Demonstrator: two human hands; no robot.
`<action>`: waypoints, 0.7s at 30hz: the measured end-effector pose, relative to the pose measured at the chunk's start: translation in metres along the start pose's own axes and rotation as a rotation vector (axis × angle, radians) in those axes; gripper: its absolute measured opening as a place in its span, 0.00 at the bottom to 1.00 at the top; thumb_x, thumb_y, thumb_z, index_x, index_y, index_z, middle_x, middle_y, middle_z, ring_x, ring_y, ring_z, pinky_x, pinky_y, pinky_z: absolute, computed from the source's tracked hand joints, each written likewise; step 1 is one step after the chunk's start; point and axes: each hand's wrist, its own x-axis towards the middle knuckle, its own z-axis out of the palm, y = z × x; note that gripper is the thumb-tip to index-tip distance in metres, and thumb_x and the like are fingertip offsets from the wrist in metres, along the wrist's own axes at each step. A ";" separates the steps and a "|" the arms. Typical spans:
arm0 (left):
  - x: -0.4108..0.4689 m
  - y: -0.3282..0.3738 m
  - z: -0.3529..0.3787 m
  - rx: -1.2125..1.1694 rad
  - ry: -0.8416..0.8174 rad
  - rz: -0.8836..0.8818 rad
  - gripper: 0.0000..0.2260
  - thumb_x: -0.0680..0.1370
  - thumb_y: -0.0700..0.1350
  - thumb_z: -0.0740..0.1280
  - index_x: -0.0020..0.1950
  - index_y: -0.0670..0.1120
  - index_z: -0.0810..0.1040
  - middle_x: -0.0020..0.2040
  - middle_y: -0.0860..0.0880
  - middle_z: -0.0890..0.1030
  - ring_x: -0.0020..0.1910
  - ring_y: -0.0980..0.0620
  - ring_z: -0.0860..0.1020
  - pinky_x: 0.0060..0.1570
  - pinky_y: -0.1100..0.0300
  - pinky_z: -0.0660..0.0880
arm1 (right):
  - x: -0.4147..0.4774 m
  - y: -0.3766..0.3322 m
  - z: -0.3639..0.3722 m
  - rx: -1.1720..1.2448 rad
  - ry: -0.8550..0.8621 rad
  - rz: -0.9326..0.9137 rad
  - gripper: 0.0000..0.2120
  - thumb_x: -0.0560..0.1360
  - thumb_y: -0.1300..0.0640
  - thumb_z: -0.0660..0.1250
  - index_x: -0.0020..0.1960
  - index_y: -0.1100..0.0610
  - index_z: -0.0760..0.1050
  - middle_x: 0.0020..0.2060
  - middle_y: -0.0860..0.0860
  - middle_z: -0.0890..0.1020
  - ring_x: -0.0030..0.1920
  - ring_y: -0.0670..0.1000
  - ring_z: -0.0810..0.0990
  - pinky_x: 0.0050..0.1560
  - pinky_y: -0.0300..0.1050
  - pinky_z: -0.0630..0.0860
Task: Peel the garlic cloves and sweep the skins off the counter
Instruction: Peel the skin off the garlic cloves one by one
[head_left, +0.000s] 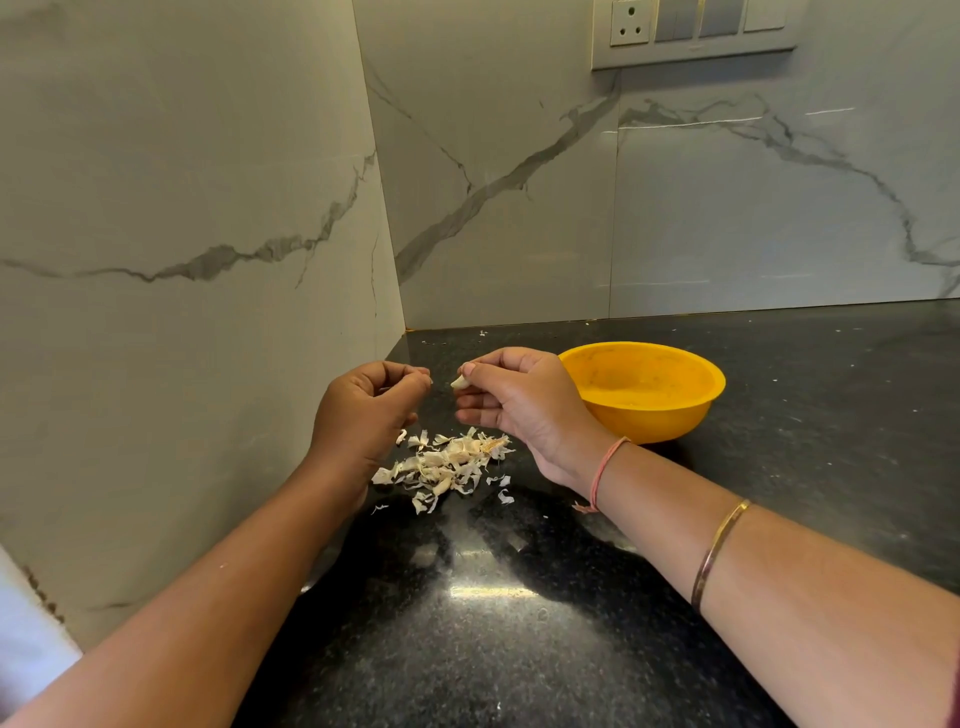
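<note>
My right hand (519, 400) pinches a pale garlic clove (460, 382) between thumb and forefinger, held above the black counter (519, 623). Just left of it, my left hand (366, 410) has its fingers curled with thumb and fingertips pressed together; whether a scrap of skin is between them I cannot tell. Below both hands lies a heap of dry garlic skins (447, 465) on the counter, with a few loose flakes around it.
A yellow bowl (670, 410) stands on the counter right behind my right hand. Marble walls close the corner at the left and back. A socket and switch panel (693, 31) sits high on the back wall. Small skin specks dot the counter.
</note>
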 end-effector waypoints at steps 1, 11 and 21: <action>0.000 0.000 0.000 -0.002 0.001 -0.002 0.03 0.76 0.42 0.68 0.42 0.48 0.80 0.44 0.48 0.82 0.42 0.55 0.77 0.51 0.51 0.77 | 0.000 0.000 0.000 -0.001 0.001 0.000 0.03 0.76 0.65 0.65 0.46 0.65 0.77 0.38 0.57 0.80 0.33 0.48 0.80 0.37 0.40 0.81; -0.001 0.003 0.000 -0.068 -0.035 -0.051 0.06 0.76 0.41 0.65 0.41 0.45 0.80 0.50 0.44 0.82 0.47 0.53 0.76 0.47 0.56 0.75 | 0.000 0.000 0.000 0.002 0.006 0.000 0.04 0.77 0.65 0.64 0.44 0.63 0.76 0.37 0.57 0.80 0.33 0.48 0.80 0.37 0.40 0.81; -0.002 0.002 -0.001 0.000 0.007 -0.043 0.15 0.76 0.44 0.66 0.29 0.50 0.82 0.41 0.44 0.83 0.42 0.50 0.77 0.47 0.53 0.75 | 0.001 0.001 -0.001 0.007 0.004 0.011 0.04 0.76 0.65 0.64 0.45 0.64 0.76 0.37 0.57 0.80 0.32 0.48 0.80 0.37 0.40 0.81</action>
